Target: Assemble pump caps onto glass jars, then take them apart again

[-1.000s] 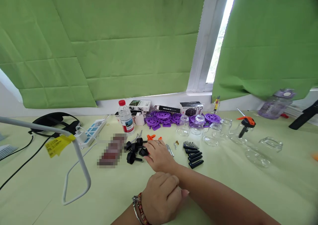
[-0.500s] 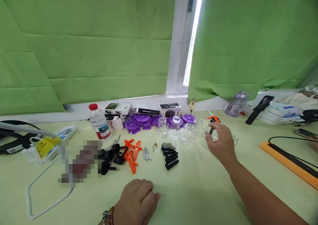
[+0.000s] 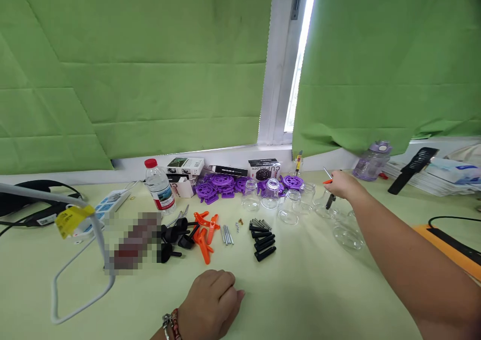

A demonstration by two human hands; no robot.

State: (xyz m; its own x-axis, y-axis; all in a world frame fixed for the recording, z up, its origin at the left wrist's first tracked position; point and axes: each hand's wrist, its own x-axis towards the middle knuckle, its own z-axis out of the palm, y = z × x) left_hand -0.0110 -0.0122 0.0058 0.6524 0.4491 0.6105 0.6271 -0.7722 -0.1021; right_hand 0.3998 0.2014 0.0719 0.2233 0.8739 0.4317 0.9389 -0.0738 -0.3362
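Observation:
My right hand (image 3: pixel 342 184) reaches to the back right, its fingers closed around an orange and black tool (image 3: pixel 330 201) with a thin metal shaft pointing up and left. Clear glass cups (image 3: pixel 288 210) stand beside and below it. My left hand (image 3: pixel 214 300) rests on the table at the front with curled fingers; whether anything is inside them is hidden. Beyond it lie black cylindrical parts (image 3: pixel 265 247), small springs (image 3: pixel 260 224), metal pins (image 3: pixel 227 235), orange clamp-like parts (image 3: pixel 203 245) and black pieces (image 3: pixel 165 252). Purple round parts (image 3: pixel 221 181) are piled behind.
A red-capped water bottle (image 3: pixel 161 190) stands left of the purple pile, near small boxes (image 3: pixel 186 166). A white tubular frame (image 3: pixel 56 300) and a power strip (image 3: pixel 112 202) are at left. A purple bottle (image 3: pixel 372 162), black comb-like item (image 3: pixel 413 170) and orange bar (image 3: pixel 451 250) are at right.
My right hand has moved up and right from over the cups and closed on the orange and black tool. The view has shifted slightly; my left hand stays on the table.

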